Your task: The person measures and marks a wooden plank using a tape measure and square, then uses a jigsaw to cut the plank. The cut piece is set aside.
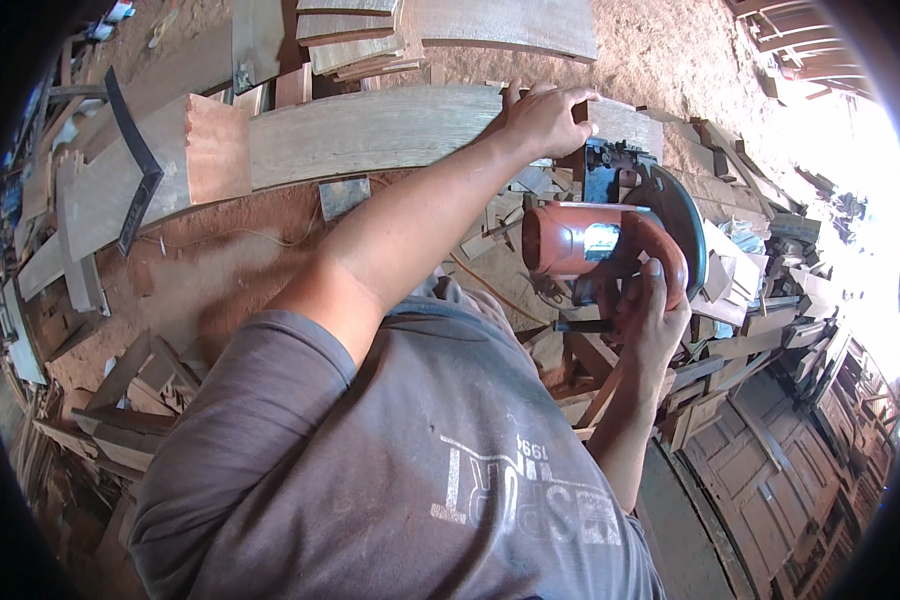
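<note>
My right hand (653, 322) is closed round the rear handle of a circular saw (567, 241) with a red-orange motor housing and a dark round guard. The saw's base plate (601, 172) meets the near edge of a long pale wooden plank (370, 128), close to its right end. Reaching across from the left, my left hand (548, 122) lies on that plank just beyond the base plate. Its finger and thumb are bent round a small brownish piece, too hidden to name. The saw's blade cannot be seen.
A black L-shaped square (142, 165) lies at the left across pale boards. More sawn boards (355, 28) are stacked at the far side. Wood offcuts (770, 325) heap up on the right, near a panelled door (760, 470). A thin cord (240, 232) trails over the sandy ground.
</note>
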{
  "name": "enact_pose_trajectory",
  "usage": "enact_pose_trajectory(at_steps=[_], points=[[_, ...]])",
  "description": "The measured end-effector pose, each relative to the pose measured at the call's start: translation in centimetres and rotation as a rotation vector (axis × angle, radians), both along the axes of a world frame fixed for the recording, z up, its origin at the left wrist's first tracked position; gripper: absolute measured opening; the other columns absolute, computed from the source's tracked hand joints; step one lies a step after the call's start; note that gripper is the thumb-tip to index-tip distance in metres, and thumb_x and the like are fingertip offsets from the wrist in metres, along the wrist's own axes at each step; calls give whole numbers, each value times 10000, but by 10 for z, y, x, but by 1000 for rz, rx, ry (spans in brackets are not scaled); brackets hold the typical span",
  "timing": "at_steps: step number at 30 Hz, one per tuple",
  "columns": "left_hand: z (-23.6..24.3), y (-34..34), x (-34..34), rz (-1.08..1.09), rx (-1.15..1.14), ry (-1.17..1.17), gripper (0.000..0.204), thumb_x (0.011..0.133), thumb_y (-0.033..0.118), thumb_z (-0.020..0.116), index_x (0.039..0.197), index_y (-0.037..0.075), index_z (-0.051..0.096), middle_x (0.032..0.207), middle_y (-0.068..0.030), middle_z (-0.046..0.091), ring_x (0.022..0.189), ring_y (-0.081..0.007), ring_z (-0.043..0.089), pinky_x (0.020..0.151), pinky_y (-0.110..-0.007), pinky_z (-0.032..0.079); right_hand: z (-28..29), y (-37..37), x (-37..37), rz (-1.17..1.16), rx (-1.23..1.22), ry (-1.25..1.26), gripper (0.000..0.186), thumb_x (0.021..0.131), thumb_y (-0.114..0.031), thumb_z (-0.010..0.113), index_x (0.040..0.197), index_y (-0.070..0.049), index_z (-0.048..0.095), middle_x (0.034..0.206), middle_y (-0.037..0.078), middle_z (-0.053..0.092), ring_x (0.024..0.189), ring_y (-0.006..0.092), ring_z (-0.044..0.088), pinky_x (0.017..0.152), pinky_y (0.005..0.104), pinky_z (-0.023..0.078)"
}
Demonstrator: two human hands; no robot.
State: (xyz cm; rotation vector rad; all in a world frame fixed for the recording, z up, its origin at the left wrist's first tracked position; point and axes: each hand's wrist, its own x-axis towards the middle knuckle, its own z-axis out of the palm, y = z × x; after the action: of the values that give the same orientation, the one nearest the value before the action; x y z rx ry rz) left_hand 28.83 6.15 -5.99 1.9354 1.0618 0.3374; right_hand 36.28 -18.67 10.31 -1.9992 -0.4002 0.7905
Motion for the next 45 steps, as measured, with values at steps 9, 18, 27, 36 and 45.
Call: enact_pose_trajectory(at_steps=[9, 18, 27, 36, 45], points=[[-1, 5, 3, 40, -8, -35, 474, 1028, 485, 663, 1484, 353, 688, 1349, -120, 786, 1423, -354, 629, 1298, -725, 112, -6, 3, 4, 29, 4, -35, 321, 1119, -348, 701, 1001, -50, 720, 717, -29, 616, 606, 61, 563, 522, 243, 440], [4, 15, 6, -1, -111, 55, 443, 1038, 493, 651, 1465, 386, 702, 1372, -107, 780, 1382, -329, 670, 1286, -713, 142, -2, 14, 3, 32, 21, -4, 344, 1122, -359, 691, 950, -62, 713, 672, -26, 604, 547, 60, 556, 469, 233, 410], [4, 18, 1, -14, -83, 4, 393, 1086, 454, 573, 1442, 377, 721, 1288, -102, 810, 1329, -349, 703, 1280, -751, 139, -11, 22, 10, 29, 44, 1, 282, 1132, -314, 678, 1016, -60, 720, 679, -32, 601, 549, 54, 538, 478, 232, 432], [10, 22, 0, -30, -119, 36, 405, 1109, 472, 530, 1463, 386, 707, 1299, -96, 806, 1344, -319, 690, 1296, -719, 144, -3, 32, 8, 64, -23, -24, 278, 1128, -315, 686, 1014, -63, 719, 688, -44, 600, 560, 48, 533, 491, 236, 420], [15, 26, -3, -53, -169, 12, 418, 1123, 466, 502, 1484, 378, 694, 1398, -87, 771, 1403, -332, 656, 1299, -723, 141, 4, 44, 1, 52, -25, -16, 328, 1116, -358, 698, 943, -80, 714, 672, -39, 600, 544, 56, 548, 472, 232, 415]])
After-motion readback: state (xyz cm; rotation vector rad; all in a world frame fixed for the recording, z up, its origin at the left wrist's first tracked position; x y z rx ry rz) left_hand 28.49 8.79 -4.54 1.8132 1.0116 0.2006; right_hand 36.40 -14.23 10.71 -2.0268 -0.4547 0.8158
